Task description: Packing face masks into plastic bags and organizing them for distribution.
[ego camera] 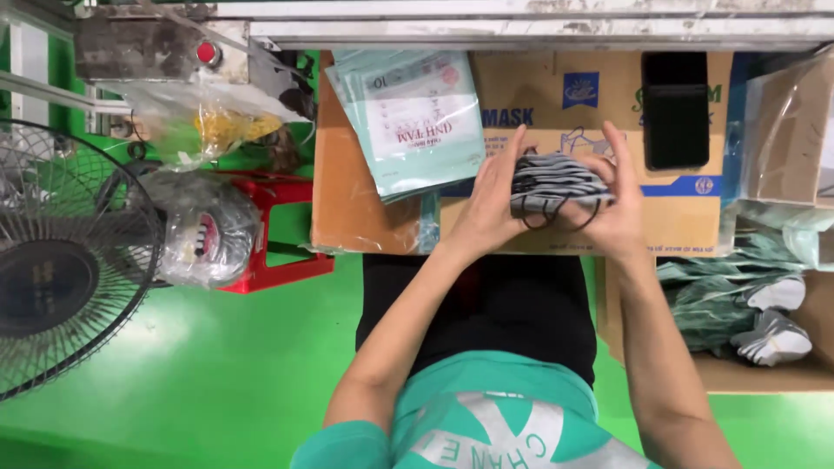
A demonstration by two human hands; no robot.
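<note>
A stack of grey face masks [556, 181] with black ear loops is pressed between my two hands above a flattened cardboard box [608, 230]. My left hand [486, 204] holds the stack's left side, fingers stretched upward. My right hand [618, 200] cups its right side, fingers curled over the top. A pile of pale green plastic pouches [408, 117] lies just left of my hands on the cardboard.
A black phone [676, 108] lies on the cardboard at upper right. A box [764, 369] at right holds more grey masks [773, 337] and green pouches. At left are a black fan [65, 260], a red stool [278, 260] and plastic bags [204, 221] on a green floor.
</note>
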